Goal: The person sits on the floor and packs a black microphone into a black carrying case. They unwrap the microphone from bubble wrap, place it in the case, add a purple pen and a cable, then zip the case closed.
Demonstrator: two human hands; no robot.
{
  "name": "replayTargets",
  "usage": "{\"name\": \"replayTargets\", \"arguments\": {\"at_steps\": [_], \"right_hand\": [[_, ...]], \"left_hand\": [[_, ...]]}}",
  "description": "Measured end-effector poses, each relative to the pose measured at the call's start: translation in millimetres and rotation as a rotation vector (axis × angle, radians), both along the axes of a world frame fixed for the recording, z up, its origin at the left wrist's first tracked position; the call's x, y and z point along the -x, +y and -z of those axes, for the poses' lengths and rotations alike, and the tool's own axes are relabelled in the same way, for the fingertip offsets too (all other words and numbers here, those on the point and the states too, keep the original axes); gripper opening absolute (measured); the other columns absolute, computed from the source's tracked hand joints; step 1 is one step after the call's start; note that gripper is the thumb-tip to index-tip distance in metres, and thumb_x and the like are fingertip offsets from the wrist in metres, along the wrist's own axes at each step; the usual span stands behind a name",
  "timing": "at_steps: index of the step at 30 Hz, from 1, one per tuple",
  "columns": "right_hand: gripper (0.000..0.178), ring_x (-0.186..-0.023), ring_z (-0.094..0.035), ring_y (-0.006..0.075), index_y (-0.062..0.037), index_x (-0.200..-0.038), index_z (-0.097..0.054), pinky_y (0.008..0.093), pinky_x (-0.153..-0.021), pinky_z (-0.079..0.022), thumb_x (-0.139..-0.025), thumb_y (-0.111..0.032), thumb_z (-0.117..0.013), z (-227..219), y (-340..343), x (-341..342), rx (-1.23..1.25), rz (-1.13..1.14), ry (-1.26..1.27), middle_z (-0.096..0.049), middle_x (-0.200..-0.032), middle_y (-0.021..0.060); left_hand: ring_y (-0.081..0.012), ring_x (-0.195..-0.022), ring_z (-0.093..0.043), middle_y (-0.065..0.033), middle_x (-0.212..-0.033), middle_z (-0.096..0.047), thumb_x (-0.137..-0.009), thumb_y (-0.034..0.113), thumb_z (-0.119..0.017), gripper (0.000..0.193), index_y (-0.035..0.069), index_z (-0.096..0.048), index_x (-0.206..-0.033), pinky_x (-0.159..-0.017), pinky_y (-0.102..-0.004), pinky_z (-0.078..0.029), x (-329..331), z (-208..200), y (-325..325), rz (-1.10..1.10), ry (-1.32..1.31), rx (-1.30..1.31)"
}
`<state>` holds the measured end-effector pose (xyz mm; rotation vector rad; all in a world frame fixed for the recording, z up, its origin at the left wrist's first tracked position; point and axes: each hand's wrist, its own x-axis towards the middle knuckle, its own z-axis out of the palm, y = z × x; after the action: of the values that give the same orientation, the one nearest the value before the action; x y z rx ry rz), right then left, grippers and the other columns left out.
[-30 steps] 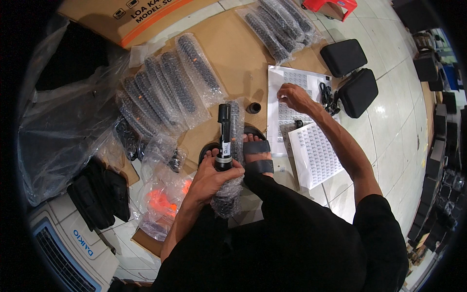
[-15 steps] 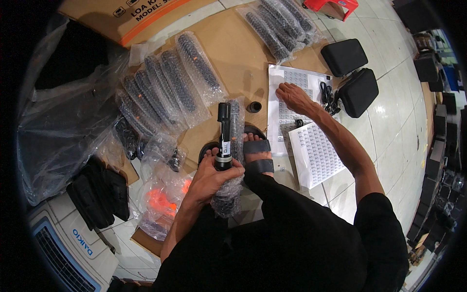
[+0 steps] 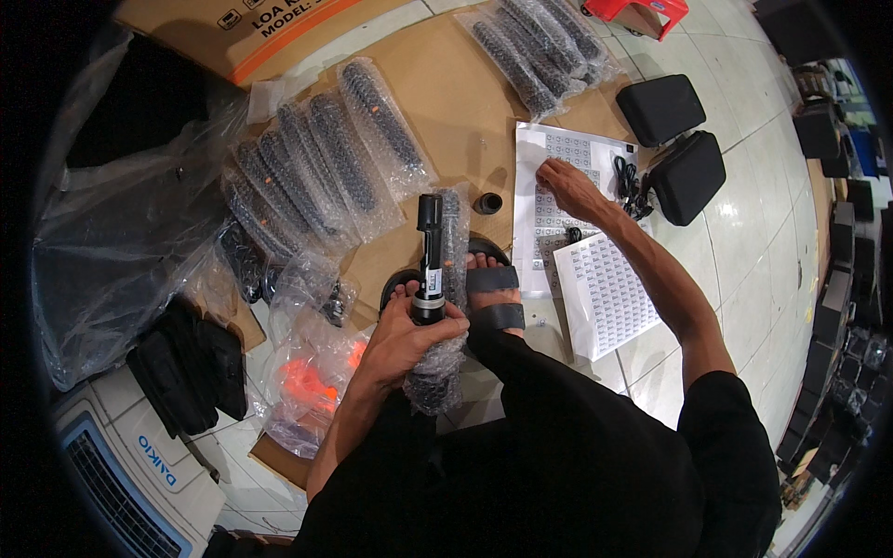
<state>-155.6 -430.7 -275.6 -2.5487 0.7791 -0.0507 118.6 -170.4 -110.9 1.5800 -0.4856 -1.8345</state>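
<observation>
My left hand [image 3: 402, 346] is wrapped round a black handheld microphone [image 3: 430, 251], held upright, with a silver ring and a small white label. Behind and under it runs a bubble-wrapped black tube [image 3: 453, 223], reaching down between my legs. My right hand [image 3: 579, 195] is over a white sheet of printed labels [image 3: 528, 232], thumb and fingers drawn together near its left part. Whether a label is between those fingertips cannot be made out. A second label sheet [image 3: 609, 298] overlaps the first. On the cardboard, a short black cap [image 3: 487, 203] stands near the microphone.
Several bubble-wrapped black tubes [image 3: 344, 149] lie on the cardboard [image 3: 446, 84], with another bundle [image 3: 535, 56] farther back. Right of the sheets are coiled black cables [image 3: 631, 191] and black cases [image 3: 686, 177]. At left are clear plastic, an orange-filled bag [image 3: 309, 383] and an air cooler [image 3: 139, 465].
My right hand has shifted slightly right over the label sheet, its fingertips drawn closer together. My left hand and the microphone have hardly moved.
</observation>
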Motion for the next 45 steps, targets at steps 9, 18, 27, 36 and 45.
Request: {"name": "replayTargets", "arguments": {"at_steps": [9, 18, 27, 36, 45], "right_hand": [[0.021, -0.098, -0.061, 0.0276, 0.0000, -0.100, -0.068, 0.0375, -0.088, -0.051, -0.079, -0.001, -0.066, 9.6, 10.0, 10.9, 0.225, -0.054, -0.105, -0.064, -0.102, 0.0114], [0.017, -0.098, -0.061, 0.0270, -0.0009, -0.096, -0.068, 0.0386, -0.088, -0.050, -0.079, -0.003, -0.067, 11.2, 14.9, 10.4, 0.220, -0.013, -0.131, -0.064, -0.101, 0.0100], [0.012, -0.089, -0.061, 0.0313, 0.0007, -0.091, -0.064, 0.0418, -0.081, -0.048, -0.079, 0.000, -0.068, 12.1, 10.3, 2.8, 0.038, 0.085, -0.201, -0.064, -0.091, 0.0124], [0.014, -0.089, -0.061, 0.0328, 0.0016, -0.091, -0.064, 0.0419, -0.080, -0.049, -0.078, 0.003, -0.067, 10.0, 9.1, 0.8, -0.012, 0.120, -0.201, -0.064, -0.092, 0.0140], [0.020, -0.095, -0.063, 0.0295, 0.0015, -0.097, -0.070, 0.0393, -0.089, -0.051, -0.077, 0.000, -0.070, 10.1, 23.3, 5.9, 0.185, 0.080, -0.211, -0.066, -0.098, 0.0125]], "left_hand": [[-0.0130, -0.078, -0.062, -0.0054, -0.085, -0.067, -0.075, 0.017, -0.082, 0.023, 0.002, -0.069, -0.087, -0.077, -0.0268, -0.049, -0.1, 2.8, 0.7, -0.004, 0.020, 0.004], [-0.0133, -0.078, -0.062, -0.0058, -0.085, -0.067, -0.074, 0.017, -0.082, 0.023, 0.002, -0.070, -0.086, -0.077, -0.0272, -0.049, 0.0, -0.3, -1.5, 0.005, 0.023, -0.008], [-0.0156, -0.081, -0.062, -0.0072, -0.086, -0.067, -0.074, 0.020, -0.081, 0.025, 0.002, -0.071, -0.086, -0.081, -0.0297, -0.048, -0.8, 3.1, 0.8, 0.030, -0.030, 0.004], [-0.0161, -0.082, -0.062, -0.0072, -0.086, -0.067, -0.074, 0.022, -0.081, 0.026, 0.002, -0.071, -0.087, -0.084, -0.0309, -0.047, -1.3, 3.0, 0.6, 0.039, -0.017, 0.001], [-0.0141, -0.079, -0.062, -0.0061, -0.084, -0.068, -0.075, 0.019, -0.080, 0.023, 0.002, -0.071, -0.087, -0.079, -0.0288, -0.049, -0.4, 0.6, -0.3, 0.040, -0.034, 0.017]]}}
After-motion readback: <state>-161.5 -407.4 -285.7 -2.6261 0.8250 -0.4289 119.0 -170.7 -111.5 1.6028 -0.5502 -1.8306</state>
